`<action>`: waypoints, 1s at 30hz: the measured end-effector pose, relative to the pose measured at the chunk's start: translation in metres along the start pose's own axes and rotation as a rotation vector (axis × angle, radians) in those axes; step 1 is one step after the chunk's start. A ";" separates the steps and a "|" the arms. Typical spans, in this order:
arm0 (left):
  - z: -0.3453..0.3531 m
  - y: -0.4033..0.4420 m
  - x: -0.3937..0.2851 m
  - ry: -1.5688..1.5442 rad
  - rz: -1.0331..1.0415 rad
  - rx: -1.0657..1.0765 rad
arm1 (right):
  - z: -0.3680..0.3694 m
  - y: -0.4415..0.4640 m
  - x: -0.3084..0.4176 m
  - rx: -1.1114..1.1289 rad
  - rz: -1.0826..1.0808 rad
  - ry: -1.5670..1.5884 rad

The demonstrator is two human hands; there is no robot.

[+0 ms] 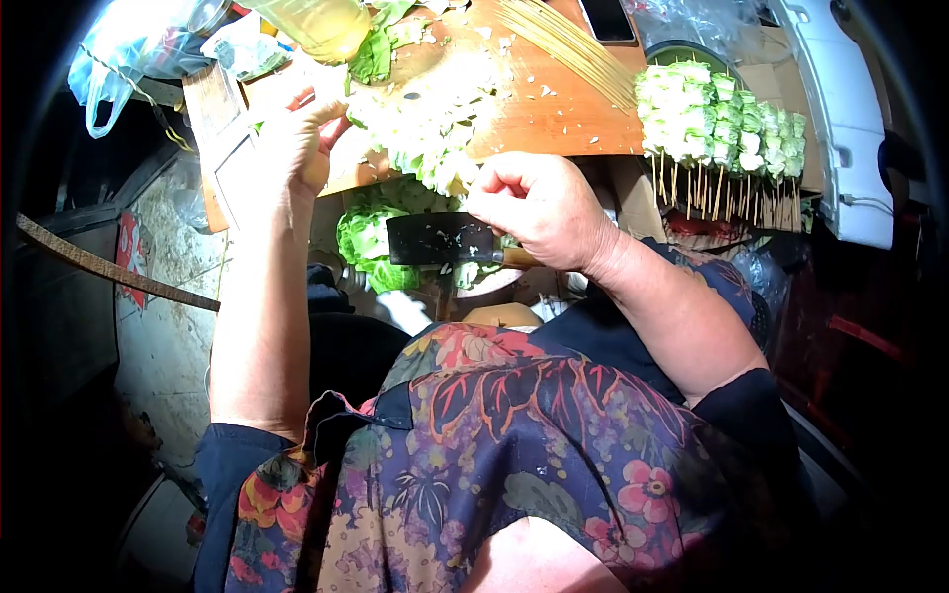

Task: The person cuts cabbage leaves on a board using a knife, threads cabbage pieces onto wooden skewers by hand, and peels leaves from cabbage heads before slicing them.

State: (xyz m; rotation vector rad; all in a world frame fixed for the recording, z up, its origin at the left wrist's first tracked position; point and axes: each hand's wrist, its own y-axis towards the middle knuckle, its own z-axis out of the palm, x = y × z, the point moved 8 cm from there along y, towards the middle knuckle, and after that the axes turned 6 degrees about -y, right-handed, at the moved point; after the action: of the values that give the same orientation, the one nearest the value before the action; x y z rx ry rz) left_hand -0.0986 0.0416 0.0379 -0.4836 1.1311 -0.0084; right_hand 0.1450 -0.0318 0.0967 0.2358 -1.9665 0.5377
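Note:
Chopped cabbage (pixel 430 133) lies in a long heap across the wooden board (pixel 563 124). At the heap's left end is my left hand (pixel 314 133), its thumb and fingers curled together; glare hides what they hold. My right hand (pixel 534 203) pinches at the heap's lower right end, touching the pale cabbage there; the thing between its fingertips is too small to name. Below the board, a cleaver (pixel 442 239) with a wooden handle lies beside a green cabbage (pixel 368 242).
Bare skewers (pixel 568 49) and a phone (pixel 608 18) lie at the board's far side. Skewered cabbage (pixel 722 119) stands in rows at the right, near a white foam box (pixel 848 128). A yellowish container (pixel 321 28) and plastic bags (pixel 138 49) are at the upper left.

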 end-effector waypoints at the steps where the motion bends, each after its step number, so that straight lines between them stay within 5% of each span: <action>1: 0.000 0.000 0.002 0.000 -0.001 0.000 | 0.000 0.000 -0.001 -0.005 -0.005 0.014; 13: 0.026 -0.018 -0.023 0.345 0.250 0.066 | 0.015 -0.005 -0.016 0.041 0.098 0.208; 28: 0.039 -0.027 -0.018 0.192 0.158 0.093 | 0.014 -0.009 -0.010 0.022 0.078 0.313; 30: 0.038 -0.019 -0.008 -0.056 0.084 0.118 | 0.012 -0.004 -0.008 0.014 0.079 0.299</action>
State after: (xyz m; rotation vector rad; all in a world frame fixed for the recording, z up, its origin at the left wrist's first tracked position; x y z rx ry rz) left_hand -0.0643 0.0403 0.0649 -0.3295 1.0886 0.0117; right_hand 0.1404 -0.0421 0.0859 0.0802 -1.6866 0.6021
